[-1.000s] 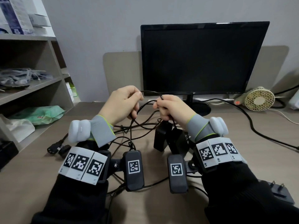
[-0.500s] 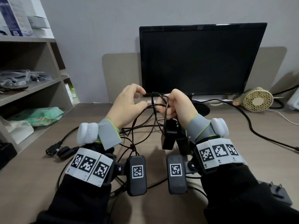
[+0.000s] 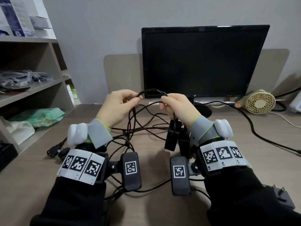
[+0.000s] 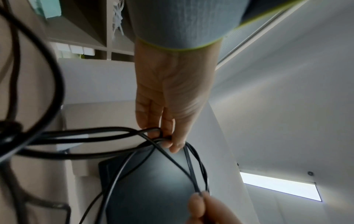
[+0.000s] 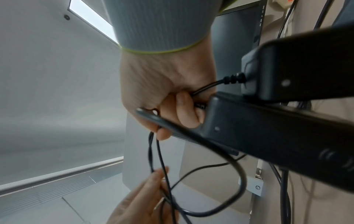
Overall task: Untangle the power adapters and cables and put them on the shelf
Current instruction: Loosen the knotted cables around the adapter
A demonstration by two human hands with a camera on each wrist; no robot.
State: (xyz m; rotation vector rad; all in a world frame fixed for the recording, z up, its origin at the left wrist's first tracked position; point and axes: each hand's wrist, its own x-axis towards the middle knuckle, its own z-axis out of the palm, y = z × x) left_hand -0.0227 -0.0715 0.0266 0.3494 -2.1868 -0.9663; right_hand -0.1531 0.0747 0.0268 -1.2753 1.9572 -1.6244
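A tangle of thin black cables lies on the desk between my forearms. My left hand pinches a cable loop with thumb and forefinger; the left wrist view shows the pinch. My right hand grips the loop's other end and further strands in a fist. Two black power adapters hang by their cords just below the right hand, above the desk; they fill the right wrist view. The shelf stands at the left.
A black monitor stands behind the hands. A small fan sits to its right with a thick cable crossing the desk. A black plug lies left, and a pronged adapter by my right sleeve. The shelf holds bags and boxes.
My left thumb and forefinger, apart half a second ago, have closed on the cable loop. Both hands moved slightly apart, stretching the loop between them.
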